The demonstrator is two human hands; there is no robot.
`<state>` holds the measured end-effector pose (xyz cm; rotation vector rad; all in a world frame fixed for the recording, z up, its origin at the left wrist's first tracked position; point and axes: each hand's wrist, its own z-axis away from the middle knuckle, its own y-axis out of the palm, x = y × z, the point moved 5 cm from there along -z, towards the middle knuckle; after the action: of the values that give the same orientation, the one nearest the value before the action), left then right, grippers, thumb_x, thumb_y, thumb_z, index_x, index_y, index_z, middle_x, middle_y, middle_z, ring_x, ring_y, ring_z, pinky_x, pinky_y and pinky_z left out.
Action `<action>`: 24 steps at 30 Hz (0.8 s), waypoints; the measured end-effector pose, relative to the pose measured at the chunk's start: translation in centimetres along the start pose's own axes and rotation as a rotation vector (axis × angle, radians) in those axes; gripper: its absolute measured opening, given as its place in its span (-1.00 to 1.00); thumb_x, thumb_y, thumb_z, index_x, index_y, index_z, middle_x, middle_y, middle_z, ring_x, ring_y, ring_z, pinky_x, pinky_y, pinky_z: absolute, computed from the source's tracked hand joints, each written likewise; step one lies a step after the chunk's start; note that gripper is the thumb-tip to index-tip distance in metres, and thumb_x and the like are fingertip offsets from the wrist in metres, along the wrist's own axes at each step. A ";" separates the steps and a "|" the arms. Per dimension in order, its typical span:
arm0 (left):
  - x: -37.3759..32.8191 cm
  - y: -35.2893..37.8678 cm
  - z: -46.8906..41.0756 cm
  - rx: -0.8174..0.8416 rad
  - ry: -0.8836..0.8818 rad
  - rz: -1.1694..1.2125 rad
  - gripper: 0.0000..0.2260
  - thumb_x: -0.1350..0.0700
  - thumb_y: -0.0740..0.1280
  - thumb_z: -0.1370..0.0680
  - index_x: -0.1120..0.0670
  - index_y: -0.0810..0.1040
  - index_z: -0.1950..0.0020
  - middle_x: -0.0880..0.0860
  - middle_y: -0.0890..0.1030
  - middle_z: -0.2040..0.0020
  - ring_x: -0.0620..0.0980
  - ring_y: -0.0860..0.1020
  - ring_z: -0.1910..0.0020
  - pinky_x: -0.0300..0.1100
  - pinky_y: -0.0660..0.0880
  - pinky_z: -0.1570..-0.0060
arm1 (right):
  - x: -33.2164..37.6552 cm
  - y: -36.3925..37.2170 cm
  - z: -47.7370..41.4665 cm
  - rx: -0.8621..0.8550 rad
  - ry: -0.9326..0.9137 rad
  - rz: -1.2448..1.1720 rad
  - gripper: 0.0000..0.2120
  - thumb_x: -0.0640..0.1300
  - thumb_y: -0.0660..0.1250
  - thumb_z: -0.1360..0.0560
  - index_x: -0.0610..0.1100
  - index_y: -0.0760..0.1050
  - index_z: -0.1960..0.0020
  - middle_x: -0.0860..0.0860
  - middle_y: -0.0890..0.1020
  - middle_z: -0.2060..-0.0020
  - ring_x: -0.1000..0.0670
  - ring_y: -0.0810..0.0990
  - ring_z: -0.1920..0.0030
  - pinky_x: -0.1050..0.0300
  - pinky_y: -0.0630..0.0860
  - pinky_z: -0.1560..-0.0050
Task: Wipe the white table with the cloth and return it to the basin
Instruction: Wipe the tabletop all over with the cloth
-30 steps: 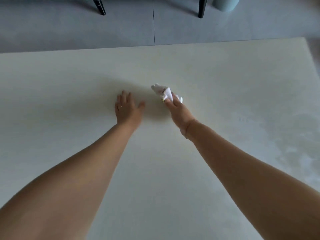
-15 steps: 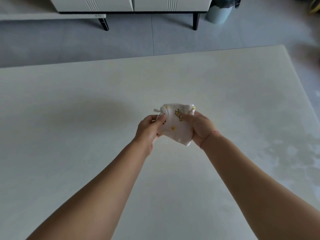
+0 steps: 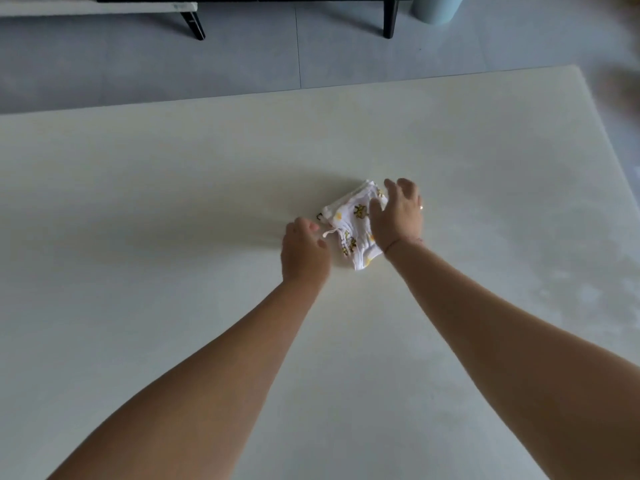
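Cloth (image 3: 351, 230), white with yellow print, lies bunched mid-way across the white table (image 3: 173, 237), between my hands. My left hand (image 3: 304, 252) is at its left edge with fingers curled; the back of the hand hides whether they pinch the edge or only touch it. My right hand (image 3: 398, 213) covers its far right part, fingers straight and spread, gripping nothing; contact underneath is hidden. Faint smeary patches on the table's right side, hard to read. Far off, cabinet legs (image 3: 193, 26) and a pale bin (image 3: 436, 8), both cut off at the top.
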<state>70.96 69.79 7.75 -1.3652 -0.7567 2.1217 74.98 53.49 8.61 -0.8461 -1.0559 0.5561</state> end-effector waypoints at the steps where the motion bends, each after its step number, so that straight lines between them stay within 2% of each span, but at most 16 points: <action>1: 0.2 -0.3 -0.2 -0.077 0.048 -0.089 -0.75 0.31 0.21 -0.51 0.25 0.44 -0.19 0.22 0.47 -0.19 0.20 0.43 -0.18 -0.01 0.33 -0.11 | 0.1 1.1 0.8 0.009 -0.020 0.032 -0.49 -0.08 0.21 -0.55 -0.16 0.23 -0.47 -0.13 0.20 -0.46 -0.15 0.19 -0.44 0.03 0.15 -0.40; 3: 0.5 -0.5 -0.9 -0.179 0.150 -0.242 -0.68 0.29 0.19 -0.53 0.23 0.45 -0.27 0.24 0.44 -0.30 0.21 0.37 -0.30 0.00 0.25 -0.22 | 0.1 3.8 2.5 0.055 -0.057 0.118 -0.40 0.02 0.16 -0.57 -0.11 0.05 -0.53 -0.09 0.05 -0.53 -0.09 0.00 -0.51 -0.04 -0.05 -0.48; 5: 0.9 0.0 -2.2 -0.187 0.208 -0.372 -0.63 0.18 0.14 -0.60 0.17 0.36 -0.41 0.18 0.28 -0.47 0.14 0.22 -0.47 -0.02 0.07 -0.41 | -0.4 6.3 3.8 0.115 -0.113 0.225 -0.36 0.16 0.03 -0.59 0.00 -0.13 -0.56 -0.03 -0.14 -0.55 -0.05 -0.22 -0.53 -0.11 -0.30 -0.46; 7: 1.5 0.8 -3.7 -0.163 0.228 -0.462 -0.56 0.05 0.09 -0.64 0.12 0.21 -0.51 0.10 0.11 -0.56 0.07 0.06 -0.54 -0.03 -0.10 -0.47 | -1.1 7.5 3.6 0.136 -0.173 0.311 -0.37 0.24 -0.06 -0.58 0.08 -0.21 -0.54 0.00 -0.22 -0.54 -0.05 -0.33 -0.51 -0.11 -0.47 -0.38; 8: 1.7 1.1 -4.4 -0.154 0.241 -0.485 -0.52 0.00 0.08 -0.64 0.12 0.16 -0.53 0.09 0.08 -0.57 0.07 0.03 -0.54 -0.03 -0.12 -0.48 | -1.3 7.6 3.0 0.131 -0.211 0.345 -0.37 0.26 -0.07 -0.57 0.09 -0.21 -0.54 0.01 -0.23 -0.54 -0.05 -0.35 -0.51 -0.10 -0.51 -0.35; 12: 1.4 1.8 -6.7 -0.202 0.297 -0.503 -0.47 -0.08 0.10 -0.63 0.16 0.17 -0.52 0.14 0.17 -0.54 0.11 0.12 -0.52 0.02 0.00 -0.48 | -0.5 7.3 -1.4 0.120 -0.363 0.393 -0.37 0.33 -0.11 -0.53 0.14 -0.10 -0.54 0.08 -0.11 -0.56 -0.06 -0.27 -0.53 -0.16 -0.42 -0.40; 18: 2.0 2.9 -7.9 -0.202 0.270 -0.522 -0.44 -0.11 0.01 -0.60 0.15 0.14 -0.53 0.12 0.13 -0.55 0.09 0.07 -0.53 0.01 -0.03 -0.48 | 2.2 7.0 -8.6 0.145 -0.462 0.449 -0.41 0.30 -0.11 -0.57 0.14 -0.09 -0.54 0.06 -0.11 -0.56 -0.09 -0.25 -0.53 -0.24 -0.33 -0.44; 21: 1.8 2.9 -7.7 -0.195 0.255 -0.521 -0.43 -0.10 -0.01 -0.57 0.15 0.17 -0.52 0.13 0.16 -0.54 0.10 0.10 -0.53 0.01 0.00 -0.48 | 4.1 6.9 -11.9 0.142 -0.460 0.364 -0.37 0.35 -0.04 -0.53 0.10 0.06 -0.52 0.08 -0.03 -0.56 -0.09 -0.20 -0.54 -0.23 -0.30 -0.44; 24: 1.7 2.8 -7.7 -0.187 0.239 -0.518 -0.43 -0.10 0.01 -0.57 0.13 0.18 -0.52 0.11 0.16 -0.54 0.10 0.12 -0.53 0.00 -0.01 -0.47 | 6.2 7.1 -14.8 0.095 -0.369 0.270 -0.34 0.35 -0.03 -0.53 -0.05 0.17 -0.47 0.10 0.06 -0.54 -0.07 -0.15 -0.54 -0.25 -0.26 -0.44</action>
<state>77.15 70.30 2.12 -1.3084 -1.0899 1.4899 91.00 57.32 2.55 -0.8255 -1.2451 1.0109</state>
